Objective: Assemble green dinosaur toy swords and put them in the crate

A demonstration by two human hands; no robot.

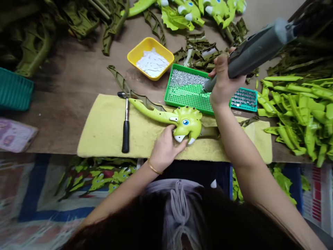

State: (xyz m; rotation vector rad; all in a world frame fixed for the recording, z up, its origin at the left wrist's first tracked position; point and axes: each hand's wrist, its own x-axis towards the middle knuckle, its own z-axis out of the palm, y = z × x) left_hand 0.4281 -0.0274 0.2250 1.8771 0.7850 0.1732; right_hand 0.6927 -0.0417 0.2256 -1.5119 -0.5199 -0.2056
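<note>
My left hand [164, 147] is closed on the lower edge of a lime-green plastic dinosaur head [191, 119] with a blue eye and white tips. A long curved green piece [153, 114] runs left from the head, and dark olive parts [208, 131] show behind it. All this lies on a yellow cloth [100, 128]. In my right hand [225, 85] is a grey power screwdriver [256, 48], its tip down at a green perforated tray [191, 99] of small silver screws [186, 77]. Whether a screw is on the tip, I cannot tell.
A hammer [126, 128] lies on the cloth's left. Beyond stands a yellow bowl [132, 57] of white pieces. A teal tray [244, 99] holds small round metal parts. Lime-green parts [307, 114] pile up at right, olive parts [80, 24] at back left.
</note>
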